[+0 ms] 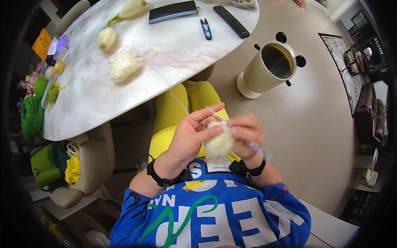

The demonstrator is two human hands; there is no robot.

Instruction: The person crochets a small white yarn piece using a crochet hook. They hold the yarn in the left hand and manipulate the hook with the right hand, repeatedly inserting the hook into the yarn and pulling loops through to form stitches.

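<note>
My left hand [198, 127] pinches a fuzzy, glittery cream crochet piece [219, 144] between thumb and fingers, above my lap. A thin strand of cream yarn [169, 85] runs over its raised index finger from a loose cream yarn ball [124, 65] on the table. At the right side of the piece, my right hand [247, 133] grips a slim crochet hook [255, 146] whose clear-looking handle end is blurred. The hook's tip is hidden by the fingers and the fluffy yarn.
On the marble-look table [93, 90] lie blue thread snips [206, 29], a black remote control [231, 21], a dark phone [173, 11] and two cream onion-shaped crochet pieces [107, 39]. Green yarn [32, 114] is at the left edge. A cream bin [263, 69] stands right of the table.
</note>
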